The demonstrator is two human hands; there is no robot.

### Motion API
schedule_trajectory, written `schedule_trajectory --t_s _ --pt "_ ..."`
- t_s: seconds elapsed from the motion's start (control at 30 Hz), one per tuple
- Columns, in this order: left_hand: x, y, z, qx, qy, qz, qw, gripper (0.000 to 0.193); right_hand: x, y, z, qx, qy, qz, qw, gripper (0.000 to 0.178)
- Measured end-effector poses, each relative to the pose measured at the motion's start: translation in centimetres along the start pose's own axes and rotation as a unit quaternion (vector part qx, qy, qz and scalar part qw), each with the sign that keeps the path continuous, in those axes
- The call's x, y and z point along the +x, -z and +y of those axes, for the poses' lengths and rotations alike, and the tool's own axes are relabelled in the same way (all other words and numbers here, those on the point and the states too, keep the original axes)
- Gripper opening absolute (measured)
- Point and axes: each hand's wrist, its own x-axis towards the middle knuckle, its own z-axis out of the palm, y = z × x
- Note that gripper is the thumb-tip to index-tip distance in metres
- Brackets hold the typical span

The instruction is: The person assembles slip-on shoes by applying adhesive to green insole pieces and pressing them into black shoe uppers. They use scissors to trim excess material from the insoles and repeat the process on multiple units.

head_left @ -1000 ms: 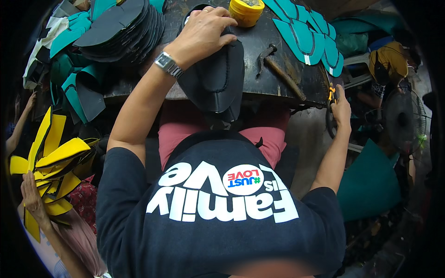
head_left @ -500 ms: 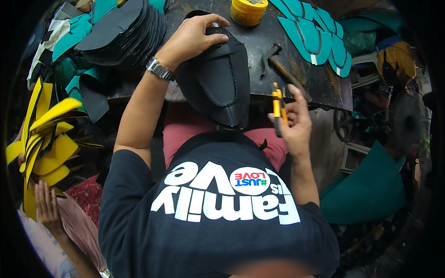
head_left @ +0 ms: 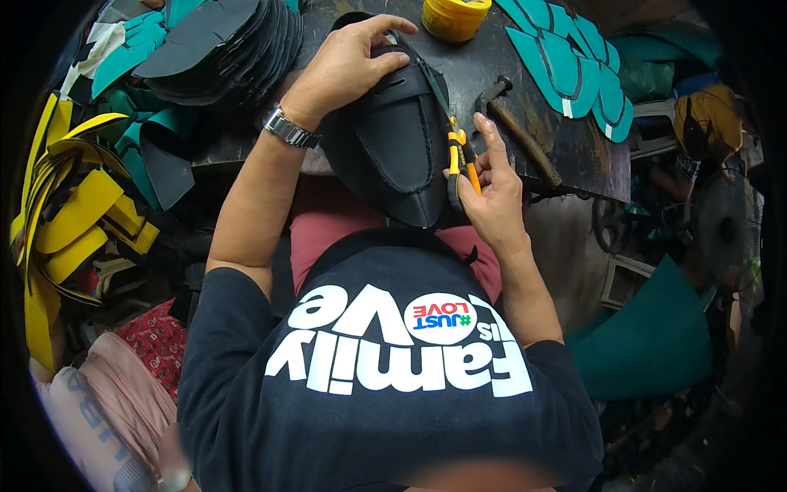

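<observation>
On the black shoe upper [head_left: 399, 141], just below the left fingers [head_left: 390, 63]: already sewn with a curved seam [head_left: 425, 164] and crossed by a strap [head_left: 392, 91]; not visibly cut; impossible to judge underneath. Angled inward with both forearms. Spread at left thumb and index, unable to tell any grip beyond; curled around yellow-orange scissors [head_left: 455, 156] with right fingers [head_left: 492, 143], index raised.

The left hand [head_left: 348, 66] covers a part of the black loafer [head_left: 393, 152] near its opening. The right hand [head_left: 494, 189] hides a portion of the yellow-handled tool [head_left: 455, 152]; its far end is too thin and dark to tell clearly. The upper edge cuts the yellow tub [head_left: 453, 20] and the stack of black pieces [head_left: 221, 49]. At right, the fan [head_left: 725, 225] is dim and blurred.
</observation>
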Motion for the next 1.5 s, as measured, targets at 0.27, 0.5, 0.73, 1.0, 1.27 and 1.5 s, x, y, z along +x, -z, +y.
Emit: schedule_trajectory --t_s 0.27,0.5,0.73,1.0,1.27,1.5 --pt "-0.3 -0.1 2.0 -0.069 0.043 0.003 0.997 0.031 0.3 -0.2 0.4 -0.188 0.128 -0.001 0.974 0.085" --pt "-4.5 2.1 2.1 0.105 -0.131 0.234 0.958 0.035 0.6 2.2 -0.7 0.152 -0.052 0.031 0.986 0.091" --pt "-12.6 1.3 -1.5 -0.046 0.079 0.133 0.987 0.093 -0.6 4.3 -3.2 0.415 -0.104 -0.06 0.902 0.105" --pt "-11.0 -2.5 -1.3 -0.008 0.032 0.155 0.987 0.081 -0.5 4.3 -6.0 0.394 -0.197 -0.199 0.875 0.114" --pt "-11.3 -2.4 -2.6 -0.152 0.069 0.197 0.966 0.023 -0.7 5.6 -6.7 0.38 -0.274 -0.225 0.854 0.085" --pt "-11.8 -1.7 -2.3 -0.07 0.019 0.17 0.983 0.018 0.6 6.3 -7.2 0.318 -0.331 -0.27 0.846 0.072"
